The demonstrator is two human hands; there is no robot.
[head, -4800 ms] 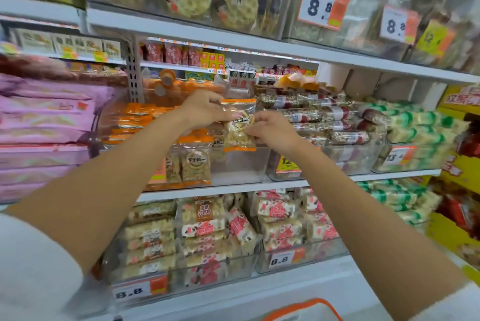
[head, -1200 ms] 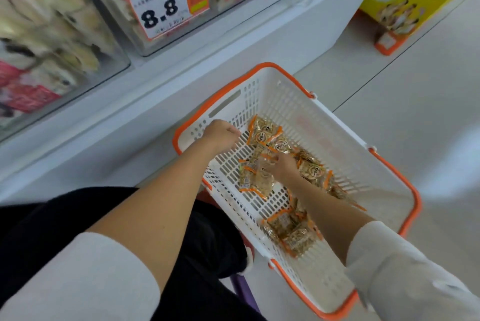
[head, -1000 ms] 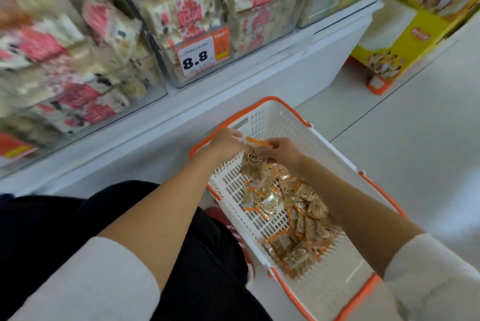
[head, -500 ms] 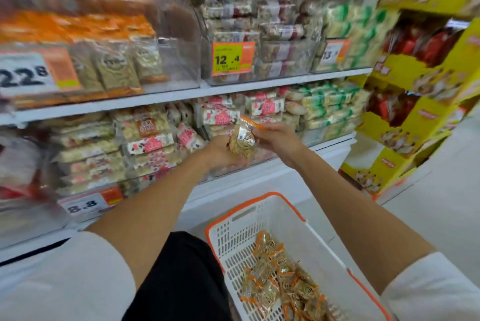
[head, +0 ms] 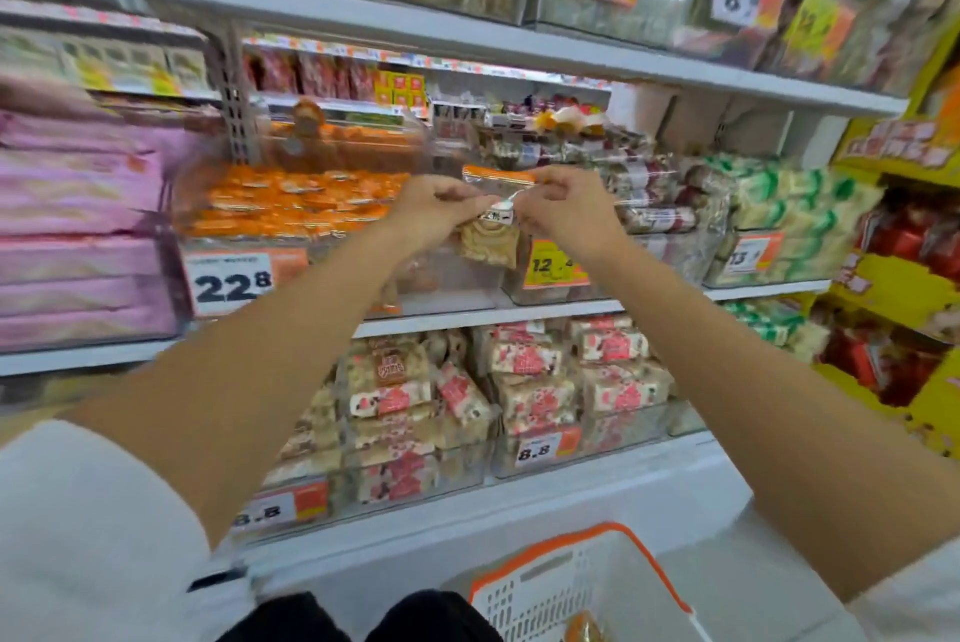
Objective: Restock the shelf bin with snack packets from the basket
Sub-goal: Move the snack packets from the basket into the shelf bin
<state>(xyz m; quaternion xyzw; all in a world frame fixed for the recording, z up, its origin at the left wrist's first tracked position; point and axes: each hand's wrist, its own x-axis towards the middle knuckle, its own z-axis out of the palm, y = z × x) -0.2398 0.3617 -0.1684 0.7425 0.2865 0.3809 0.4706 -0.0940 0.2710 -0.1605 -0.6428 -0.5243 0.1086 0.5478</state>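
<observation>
You have one snack packet (head: 490, 238) up at middle-shelf height. It hangs in the air between your hands, just in front of the right end of the clear shelf bin (head: 332, 251), the one with the 22.8 price tag (head: 231, 280), and it is not in the bin yet.

Expect it to be very light, little more than film around something that looks like a round biscuit. The wrapper looks glossy and is probably slippery and crinkly, with no stiffness of its own. The contents are likely brittle, so do not squeeze the middle. The orange sealed strip along the top is the safest place to hold it, and that is roughly where you have it now.

Both arms reach forward and slightly up, forearms bare and converging, so the hands sit close together. Your left hand (head: 439, 210) has its fingers (head: 462, 204) curled in and pinched on the packet's upper left edge. Your right hand (head: 566, 207) pinches the upper right edge the same way. The blur hides exactly which fingertips make contact.

The basket (head: 545, 589) sits low in front of your knees, well apart from your hands, with at least one more packet visible inside.
</observation>
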